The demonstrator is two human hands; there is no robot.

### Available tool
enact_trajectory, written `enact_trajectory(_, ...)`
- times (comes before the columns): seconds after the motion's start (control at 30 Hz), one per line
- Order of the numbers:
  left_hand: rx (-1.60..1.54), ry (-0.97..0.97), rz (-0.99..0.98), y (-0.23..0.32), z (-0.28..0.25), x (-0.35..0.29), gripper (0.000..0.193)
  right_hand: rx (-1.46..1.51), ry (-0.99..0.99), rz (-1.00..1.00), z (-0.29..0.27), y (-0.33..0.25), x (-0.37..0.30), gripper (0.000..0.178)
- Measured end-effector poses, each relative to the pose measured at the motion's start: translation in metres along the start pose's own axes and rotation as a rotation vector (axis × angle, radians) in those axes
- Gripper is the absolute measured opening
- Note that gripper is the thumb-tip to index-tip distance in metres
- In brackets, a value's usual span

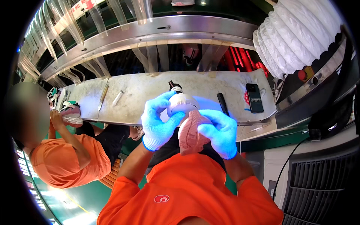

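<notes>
Both my hands wear pale work gloves lit blue. My left hand (pixel 159 120) is closed round the side of a white, round-headed device (pixel 183 103) that looks like a lamp, with its black end (pixel 174 86) over the table. My right hand (pixel 219 131) grips a pink shoe (pixel 193 133), thumb on its upper, just on the near side of the device. The shoe is tilted, its pale sole edge turned left. My left thumb lies close to the shoe; whether it touches cannot be told.
On the pale worktable (pixel 142 97) lie a knife (pixel 103 98), a white tube (pixel 118 97), a black tool (pixel 222 103) and a phone (pixel 255 98). A conveyor with a metal rail (pixel 168 28) runs behind. A co-worker (pixel 71 157) at left handles a shoe (pixel 70 113). A white duct (pixel 296 35) hangs right.
</notes>
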State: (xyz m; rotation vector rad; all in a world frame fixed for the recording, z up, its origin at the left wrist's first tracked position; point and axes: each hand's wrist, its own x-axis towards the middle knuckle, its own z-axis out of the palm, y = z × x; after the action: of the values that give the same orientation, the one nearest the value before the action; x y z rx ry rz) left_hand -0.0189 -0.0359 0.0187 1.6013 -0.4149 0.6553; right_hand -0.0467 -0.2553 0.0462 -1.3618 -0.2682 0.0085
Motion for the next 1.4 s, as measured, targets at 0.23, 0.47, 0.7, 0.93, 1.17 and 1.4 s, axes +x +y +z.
enact_trajectory(0.23, 0.29, -0.272, 0.392, 0.009, -0.018, -0.006, 0.037, -0.072, -0.096, -0.244, -0.017, 0.011, 0.011, 0.041)
enact_trajectory(0.47, 0.012, -0.283, 0.101, 0.029, -0.02, -0.029, 0.024, 0.037, -0.127, -0.176, -0.015, 0.019, -0.003, 0.036)
enact_trajectory(0.7, -0.101, -0.085, -0.07, 0.045, -0.003, -0.056, 0.033, -0.154, -0.117, -0.252, 0.002, 0.008, -0.025, 0.033)
enact_trajectory(0.93, -0.135, -0.05, -0.15, 0.055, 0.004, -0.057, 0.03, -0.263, -0.079, -0.317, 0.004, 0.011, -0.035, 0.036)
enact_trajectory(1.17, -0.185, -0.021, -0.187, 0.056, 0.006, -0.055, 0.03, -0.274, -0.001, -0.325, 0.012, 0.013, -0.037, 0.034)
enact_trajectory(1.4, -0.217, -0.019, -0.205, 0.058, 0.009, -0.053, 0.031, -0.305, 0.049, -0.355, 0.015, 0.015, -0.037, 0.035)
